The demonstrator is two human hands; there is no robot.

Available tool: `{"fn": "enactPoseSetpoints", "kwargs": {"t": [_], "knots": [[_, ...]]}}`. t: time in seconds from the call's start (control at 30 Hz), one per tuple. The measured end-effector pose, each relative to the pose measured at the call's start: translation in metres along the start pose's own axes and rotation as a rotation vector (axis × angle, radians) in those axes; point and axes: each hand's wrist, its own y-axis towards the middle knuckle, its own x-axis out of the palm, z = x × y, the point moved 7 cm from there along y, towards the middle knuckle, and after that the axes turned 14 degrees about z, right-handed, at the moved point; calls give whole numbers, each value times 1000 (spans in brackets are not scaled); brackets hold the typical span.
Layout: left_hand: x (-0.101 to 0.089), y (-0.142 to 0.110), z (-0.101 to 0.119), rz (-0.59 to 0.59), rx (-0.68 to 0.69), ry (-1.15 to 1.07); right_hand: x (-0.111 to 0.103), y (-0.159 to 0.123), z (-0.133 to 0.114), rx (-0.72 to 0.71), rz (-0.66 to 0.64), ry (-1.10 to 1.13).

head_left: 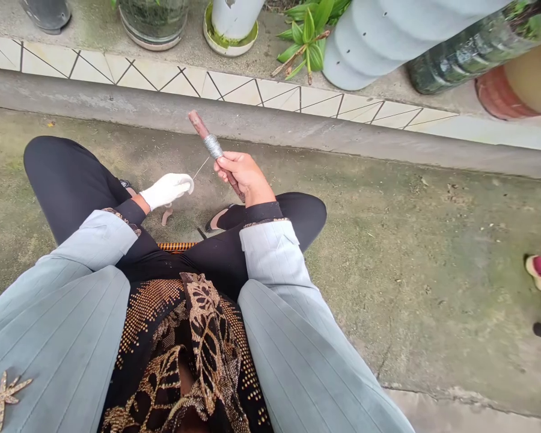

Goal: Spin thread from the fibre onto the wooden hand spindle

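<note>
A patterned scarf [205, 337] is hanging at bottom centre while, toward upper centre, the right hand [246, 175] is curling around a stick [199, 124], likely light, stiff and best held by its bare shaft, beside the coiled wire [213, 146] the gloved left hand [166, 190] is pinching.

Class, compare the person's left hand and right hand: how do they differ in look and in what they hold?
The left hand wears a white glove, while the right hand is bare. The right hand grips a brown stick wound with silvery wire; the left hand holds the thin strand running off it. Both come out of dark cuffs.
</note>
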Motion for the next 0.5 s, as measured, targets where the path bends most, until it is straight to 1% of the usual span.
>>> {"fn": "enactPoseSetpoints", "kwargs": {"t": [0.13, 0.2, 0.3, 0.43, 0.5], "knots": [[3, -1, 13, -30, 147, 170, 2, 7, 16, 55, 89, -70], [4, -2, 16, -56, 180, 247, 4, 10, 23, 77, 112, -173], [5, -4, 16, -92, 190, 358, 4, 14, 30, 70, 129, -439], [2, -4, 11, -45, 200, 463, -1, 20, 28, -31, 165, -860], [1, -3, 6, -44, 209, 533, -5, 22, 27, -46, 182, -1052]]}}
